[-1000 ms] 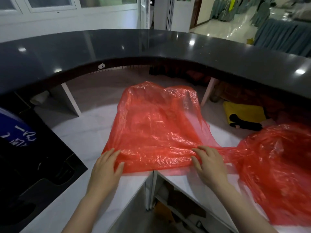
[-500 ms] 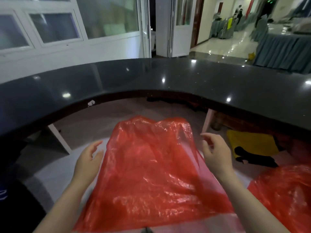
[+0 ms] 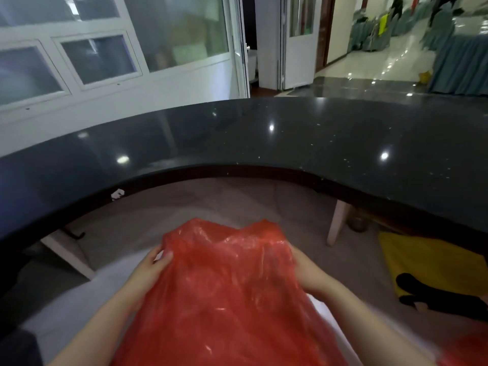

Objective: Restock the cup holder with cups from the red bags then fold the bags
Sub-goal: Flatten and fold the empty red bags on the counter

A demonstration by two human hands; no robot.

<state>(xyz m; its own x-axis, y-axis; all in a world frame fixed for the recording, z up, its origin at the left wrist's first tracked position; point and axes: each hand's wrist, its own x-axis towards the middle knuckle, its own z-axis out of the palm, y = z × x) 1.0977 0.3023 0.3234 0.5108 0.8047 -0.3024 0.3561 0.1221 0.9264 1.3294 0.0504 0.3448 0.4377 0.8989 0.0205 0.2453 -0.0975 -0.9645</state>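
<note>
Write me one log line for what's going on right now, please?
stage: folding | red bag: held up at far end over white counter | left hand: grips left edge | right hand: holds right edge, fingers hidden

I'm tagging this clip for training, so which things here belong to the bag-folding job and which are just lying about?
Job:
translucent red plastic bag
left hand, gripping its left edge
right hand, at its right edge, grip hidden

Lying about:
curved black glossy counter
yellow cloth
black object on it
</note>
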